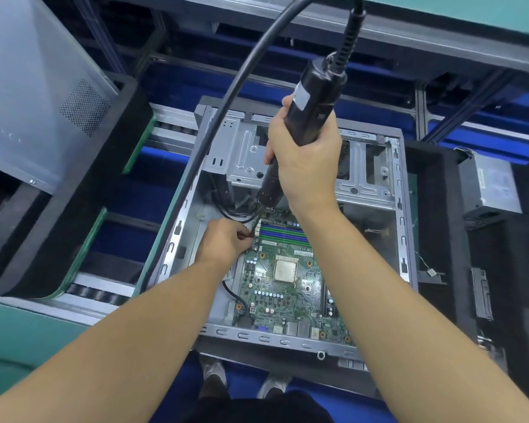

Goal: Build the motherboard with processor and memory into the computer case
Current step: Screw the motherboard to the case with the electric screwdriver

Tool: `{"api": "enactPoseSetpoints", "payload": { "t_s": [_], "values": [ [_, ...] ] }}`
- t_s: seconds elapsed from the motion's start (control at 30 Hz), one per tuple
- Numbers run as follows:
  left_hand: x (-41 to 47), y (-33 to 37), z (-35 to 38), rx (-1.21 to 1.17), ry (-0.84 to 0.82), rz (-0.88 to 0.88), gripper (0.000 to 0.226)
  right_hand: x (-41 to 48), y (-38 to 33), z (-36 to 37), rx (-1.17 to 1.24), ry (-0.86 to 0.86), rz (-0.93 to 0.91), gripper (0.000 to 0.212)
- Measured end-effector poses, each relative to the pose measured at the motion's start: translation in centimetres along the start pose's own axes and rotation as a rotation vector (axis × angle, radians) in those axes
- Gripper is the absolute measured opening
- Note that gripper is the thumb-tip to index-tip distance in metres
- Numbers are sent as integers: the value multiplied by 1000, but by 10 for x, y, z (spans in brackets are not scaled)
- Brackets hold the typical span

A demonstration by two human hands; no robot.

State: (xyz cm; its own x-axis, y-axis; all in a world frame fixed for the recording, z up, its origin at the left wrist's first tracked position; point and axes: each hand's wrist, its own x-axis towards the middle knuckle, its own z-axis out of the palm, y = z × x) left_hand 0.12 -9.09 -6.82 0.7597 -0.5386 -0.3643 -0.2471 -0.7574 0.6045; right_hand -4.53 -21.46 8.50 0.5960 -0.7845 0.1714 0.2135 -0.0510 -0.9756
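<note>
The green motherboard (283,282), with processor (285,269) and memory slots (283,232), lies flat inside the open case (287,337).

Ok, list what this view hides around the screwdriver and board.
Head view:
Tip of the screwdriver bit, and any screw: hidden by the left hand pinching it.
Right part of the motherboard: under the right forearm.
Far end of the cable: cut off by the top edge.

I'm looking down on the roller conveyor (173,129), its silver rails running across the view. Three carriers are sitting on it side by side. On the left, a black foam tray (83,215) is holding a tilted grey side panel (34,96). In the middle, a green-edged board (153,254) is bearing the open computer case (402,215). On the right, a second foam tray (434,227) is carrying a power supply (489,184).
</note>
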Motion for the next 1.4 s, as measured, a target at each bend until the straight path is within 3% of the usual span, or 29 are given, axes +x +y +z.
{"api": "enactPoseSetpoints", "payload": {
  "t_s": [0.93, 1.2, 1.3, 1.4],
  "values": [
    [-3, 6, -1, -11, -1, -18, 1, -18, 7, 14, -121, -354, -84, 20],
    [-6, 9, -3, 16, 8, -7, 35, -30, 10, 14, -69, -265, -101, 25],
    [-3, 9, -3, 44, -26, 14, 17, -28, 11, 8, -41, -304, -106, 19],
    [0, 9, -3, 91, -58, 61, 4, -18, 11, 1, -54, -383, -55, 26]
  ]
}}
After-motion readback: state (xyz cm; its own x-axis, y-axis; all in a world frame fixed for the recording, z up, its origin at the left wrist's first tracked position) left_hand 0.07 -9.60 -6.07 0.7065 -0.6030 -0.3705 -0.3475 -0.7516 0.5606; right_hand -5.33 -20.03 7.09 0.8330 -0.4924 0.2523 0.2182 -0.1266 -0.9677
